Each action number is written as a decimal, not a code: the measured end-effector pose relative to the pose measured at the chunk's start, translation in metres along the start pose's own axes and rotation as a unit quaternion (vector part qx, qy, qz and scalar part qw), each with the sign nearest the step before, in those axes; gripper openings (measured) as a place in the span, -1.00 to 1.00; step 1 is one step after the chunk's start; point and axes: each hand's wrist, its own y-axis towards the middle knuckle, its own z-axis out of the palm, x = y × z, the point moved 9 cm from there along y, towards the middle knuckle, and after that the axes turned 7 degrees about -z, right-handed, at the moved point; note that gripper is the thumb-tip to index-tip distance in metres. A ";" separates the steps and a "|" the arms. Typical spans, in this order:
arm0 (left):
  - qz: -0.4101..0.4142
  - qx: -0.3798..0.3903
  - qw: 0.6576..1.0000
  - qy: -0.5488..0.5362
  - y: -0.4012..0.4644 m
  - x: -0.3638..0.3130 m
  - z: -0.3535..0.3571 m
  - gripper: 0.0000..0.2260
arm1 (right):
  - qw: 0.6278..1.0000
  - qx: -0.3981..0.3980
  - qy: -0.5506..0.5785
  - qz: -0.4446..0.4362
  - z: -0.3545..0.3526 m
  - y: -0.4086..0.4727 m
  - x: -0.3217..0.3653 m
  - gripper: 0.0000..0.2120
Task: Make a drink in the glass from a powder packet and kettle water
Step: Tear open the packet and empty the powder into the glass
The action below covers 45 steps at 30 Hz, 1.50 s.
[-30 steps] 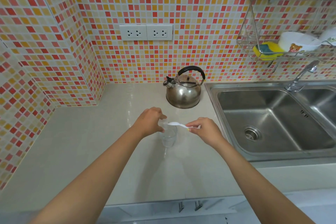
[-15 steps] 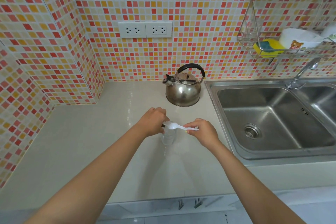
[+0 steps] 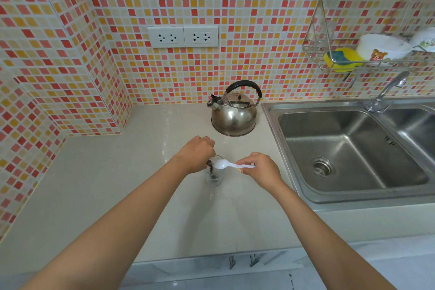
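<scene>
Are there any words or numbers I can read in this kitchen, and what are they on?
No words or numbers can be read here.
White bowl in the wire rack: only a bear picture, no text.
Wall sockets: no readable marking.
Kettle: no label visible.
Packet at the glass, under the left hand: mostly hidden, nothing legible.
White spoon: plain.
</scene>
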 end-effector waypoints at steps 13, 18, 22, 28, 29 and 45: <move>0.045 -0.005 0.997 0.055 0.005 -0.015 -0.003 -0.76 | 1.000 -0.010 0.015 0.008 0.002 -0.002 -0.005 -0.86; 0.047 -0.012 0.998 0.049 0.007 -0.016 -0.005 -0.75 | 1.000 -0.015 0.014 0.007 0.002 -0.001 -0.005 -0.86; 0.043 -0.019 0.998 0.044 0.005 -0.013 -0.005 -0.72 | 1.000 -0.015 0.014 0.008 0.001 -0.001 -0.006 -0.85; 0.033 -0.016 0.999 0.037 0.003 -0.006 -0.004 -0.72 | 1.000 -0.011 -0.013 0.004 0.002 -0.002 -0.004 -0.83; 0.032 -0.019 0.999 0.032 0.003 -0.005 -0.005 -0.72 | 1.000 -0.014 -0.015 0.002 0.001 -0.001 -0.002 -0.83; -0.003 -0.010 0.997 -0.072 -0.003 0.006 -0.004 -0.67 | 0.998 -0.029 0.059 -0.007 0.001 0.003 0.007 -0.85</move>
